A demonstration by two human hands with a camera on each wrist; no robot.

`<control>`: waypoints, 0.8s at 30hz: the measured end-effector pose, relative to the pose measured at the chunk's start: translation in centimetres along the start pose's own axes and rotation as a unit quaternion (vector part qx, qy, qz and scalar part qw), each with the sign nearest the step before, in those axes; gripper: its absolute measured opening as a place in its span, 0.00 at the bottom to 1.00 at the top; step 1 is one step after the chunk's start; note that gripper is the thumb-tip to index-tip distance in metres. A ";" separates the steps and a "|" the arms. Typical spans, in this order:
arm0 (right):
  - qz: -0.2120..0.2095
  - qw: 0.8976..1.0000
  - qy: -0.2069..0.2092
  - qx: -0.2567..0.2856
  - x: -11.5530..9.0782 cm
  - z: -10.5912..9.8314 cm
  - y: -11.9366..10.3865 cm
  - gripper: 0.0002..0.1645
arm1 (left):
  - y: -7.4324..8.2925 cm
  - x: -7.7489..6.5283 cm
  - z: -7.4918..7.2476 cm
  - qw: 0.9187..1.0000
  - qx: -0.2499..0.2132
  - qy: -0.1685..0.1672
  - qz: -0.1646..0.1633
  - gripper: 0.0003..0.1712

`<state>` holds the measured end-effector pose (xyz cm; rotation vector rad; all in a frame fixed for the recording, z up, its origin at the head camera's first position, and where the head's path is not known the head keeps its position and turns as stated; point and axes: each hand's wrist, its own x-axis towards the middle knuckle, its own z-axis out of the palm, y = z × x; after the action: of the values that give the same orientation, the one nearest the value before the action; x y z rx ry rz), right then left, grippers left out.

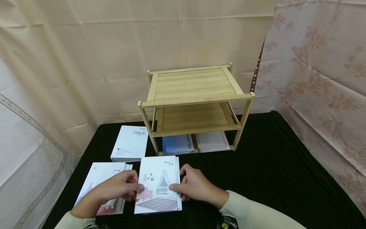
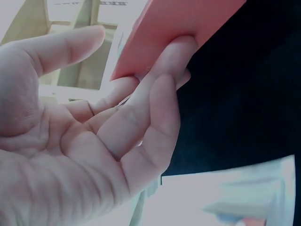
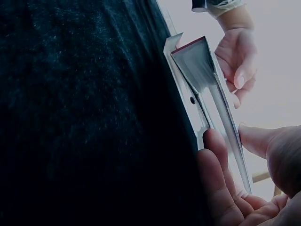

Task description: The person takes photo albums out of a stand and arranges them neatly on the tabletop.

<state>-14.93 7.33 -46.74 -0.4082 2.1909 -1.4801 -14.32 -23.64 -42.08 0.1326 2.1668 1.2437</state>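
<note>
A white-covered book (image 1: 155, 202) with a pale triangular house picture is held above the dark cloth. My right hand (image 1: 197, 186) pinches its right edge, thumb on the cover and fingers beneath; the right wrist view shows the book's page edges (image 3: 193, 70) slightly parted. At the left edge is my left hand (image 1: 118, 186). Seen from the left wrist, its fingers touch the pink underside (image 2: 164, 33) while the thumb stands apart from the book. Under the left forearm, a stack of white-covered books (image 1: 95, 173) lies on the table.
A wooden two-tier rack (image 1: 194, 84) stands at the back. Below its lower shelf are a blue book (image 1: 175, 143) marked POLAROID and a pale stack (image 1: 213, 141). Another white book (image 1: 130, 143) lies left of the rack. Black cloth (image 1: 266, 165) covers the table; curtains (image 1: 114, 57) hang around it.
</note>
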 end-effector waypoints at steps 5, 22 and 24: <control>0.008 1.000 -0.009 0.013 0.6 1.0 -0.3 0.33 | -0.4 0.1 -0.9 0.999 0.044 -0.002 -0.021 0.17; 0.043 0.999 -0.024 -0.009 2.0 3.0 -0.6 0.30 | -1.2 -0.1 -2.2 0.993 0.096 0.007 -0.064 0.14; 0.045 0.999 -0.021 -0.016 2.1 3.1 -0.6 0.31 | -1.2 0.0 -2.3 0.993 0.100 0.011 -0.068 0.14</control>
<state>-15.10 3.66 -47.54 -0.3442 2.1738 -1.3779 -15.31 -25.99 -42.21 0.0526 2.2753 0.9542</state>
